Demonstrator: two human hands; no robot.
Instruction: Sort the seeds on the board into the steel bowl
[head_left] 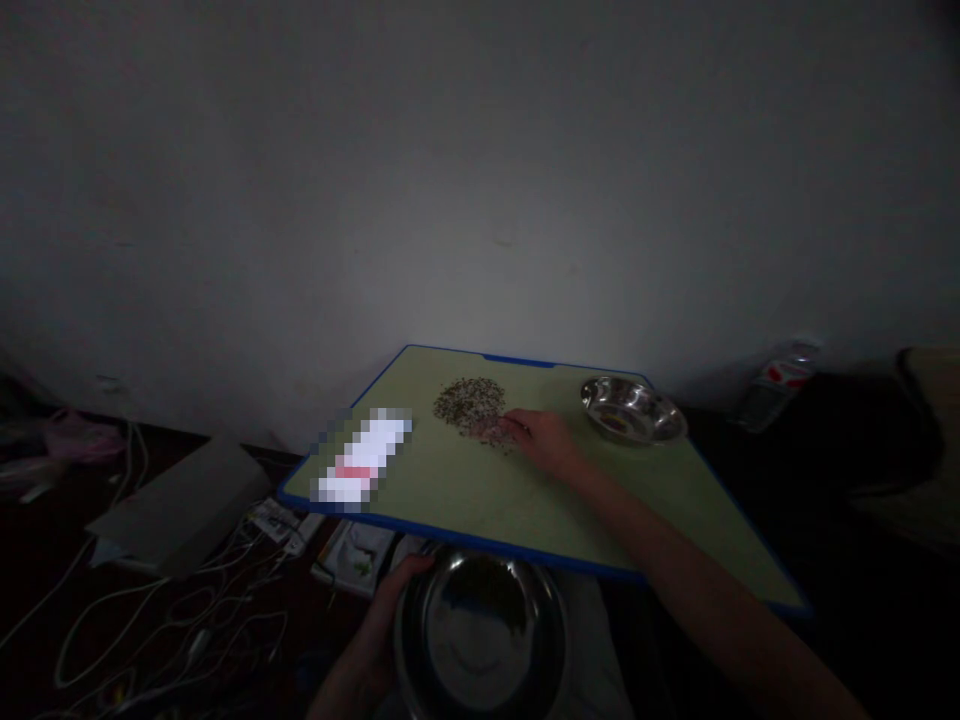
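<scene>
A loose pile of small dark and pale grains, perhaps seeds or beans, is spread on the pale green tabletop. My right hand reaches in from the right, its fingertips drawn together at the pile's right edge. Whatever they pinch is too small and dim to name. Below the table's near edge, my left hand grips the rim of a shiny metal bowl by its left side. Some dark, greenish matter or a reflection shows in it. Another metal bowl stands on the table, right of the pile.
A blurred-out bright screen lies at the table's left. Blue edging rims the table, which stands by a grey wall. Cables and a box lie on the floor at left; a plastic bottle is at right.
</scene>
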